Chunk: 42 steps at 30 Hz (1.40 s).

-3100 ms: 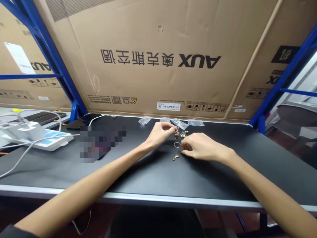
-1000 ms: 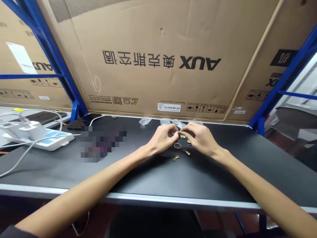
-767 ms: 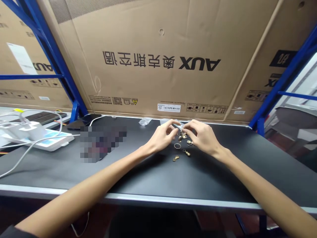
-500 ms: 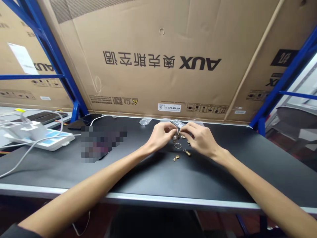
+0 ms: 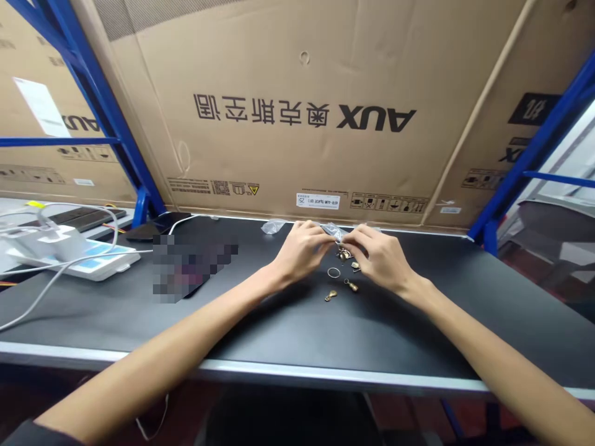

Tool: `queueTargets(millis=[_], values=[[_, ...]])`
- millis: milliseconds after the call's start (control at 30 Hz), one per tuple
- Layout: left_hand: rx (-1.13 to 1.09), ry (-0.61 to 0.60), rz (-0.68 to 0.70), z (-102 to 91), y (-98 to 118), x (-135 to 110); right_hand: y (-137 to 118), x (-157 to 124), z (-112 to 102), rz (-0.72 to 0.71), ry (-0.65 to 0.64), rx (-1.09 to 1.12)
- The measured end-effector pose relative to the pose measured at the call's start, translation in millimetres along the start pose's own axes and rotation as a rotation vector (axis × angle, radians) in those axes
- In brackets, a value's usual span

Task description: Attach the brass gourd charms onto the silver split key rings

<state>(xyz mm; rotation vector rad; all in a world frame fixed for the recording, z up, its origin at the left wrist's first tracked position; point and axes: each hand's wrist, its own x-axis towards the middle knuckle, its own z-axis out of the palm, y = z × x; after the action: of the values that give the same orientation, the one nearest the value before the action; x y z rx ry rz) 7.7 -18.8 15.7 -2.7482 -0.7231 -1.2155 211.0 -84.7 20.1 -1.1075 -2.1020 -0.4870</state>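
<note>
My left hand (image 5: pixel 304 251) and my right hand (image 5: pixel 379 254) meet above the black tabletop, thumbs and forefingers pinched almost tip to tip. Between them is a small metal piece, mostly hidden by the fingers. Directly below the fingertips shows a cluster of brass-coloured charms (image 5: pixel 344 253); whether it hangs from the fingers or lies on the table I cannot tell. Nearer to me lie a thin metal ring (image 5: pixel 333 272), a gourd-shaped brass charm (image 5: pixel 352 286) and a flat brass charm (image 5: pixel 330 296). Another small metal charm (image 5: pixel 356 266) lies beside my right fingers.
Clear plastic bags (image 5: pixel 273 227) lie along the table's back edge, partly behind my hands. A large cardboard box (image 5: pixel 260 148) stands behind. On the left are a white power strip (image 5: pixel 105 263) with cables and a blurred dark object (image 5: pixel 193 272). Blue rack posts (image 5: pixel 490 232) flank the table.
My left fingertips have shifted slightly up and right, closer to my right ones. The metal cluster shows farther right, under the fingertips. The loose ring and charms in front have stayed put.
</note>
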Motion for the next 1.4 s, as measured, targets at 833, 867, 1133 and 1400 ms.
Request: queueTargets(millis=[833,867,1133,1400], values=[[0.059,-0.560,-0.164,5.5,2,-7,21,3,3,0.376,-0.340,-0.028],[0.106,-0.594,-0.159,4.0,5,-6,20,5,-1,0.360,-0.356,-0.030],[0.177,-0.687,-0.310,-12.5,13,-2,4,3,-5,0.274,-0.516,0.144],[-0.239,-0.309,-0.455,8.5,0,-11,0,1,3,0.285,-0.369,0.357]])
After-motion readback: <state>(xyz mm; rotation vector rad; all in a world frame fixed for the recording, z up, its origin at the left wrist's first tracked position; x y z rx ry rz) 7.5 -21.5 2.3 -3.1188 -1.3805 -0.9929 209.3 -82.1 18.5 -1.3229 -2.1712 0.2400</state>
